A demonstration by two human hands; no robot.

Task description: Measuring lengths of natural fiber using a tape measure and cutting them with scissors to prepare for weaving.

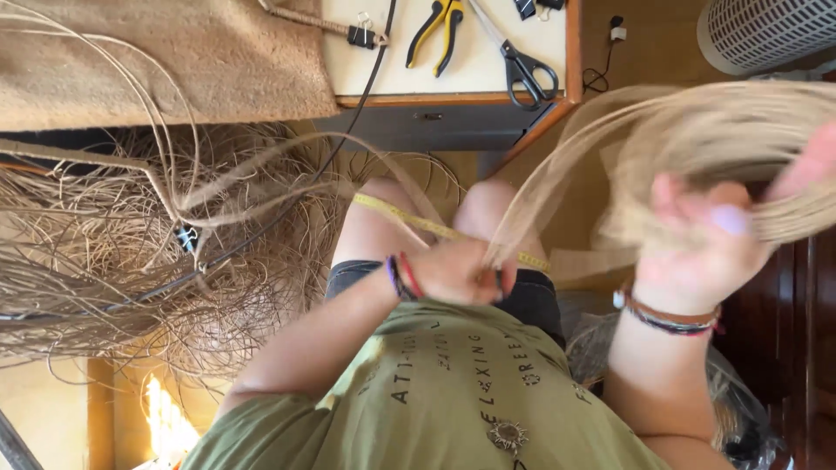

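Centre of frame: the left hand (457, 271) is clenched on the strands' free ends. They sweep up and rightward into the rattan coil (723, 148), upper right, grasped by the blurred right hand (705, 252). A yellow tape measure (418, 222) crosses the lap; loose fibre (131, 261) is heaped at left.

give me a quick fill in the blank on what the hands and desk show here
1. The right hand lifts a coil of ____ strands.
2. The left hand pinches strands over a yellow ____.
3. On the desk, black scissors lie beside yellow-handled ____.

Missing words: rattan; tape measure; pliers
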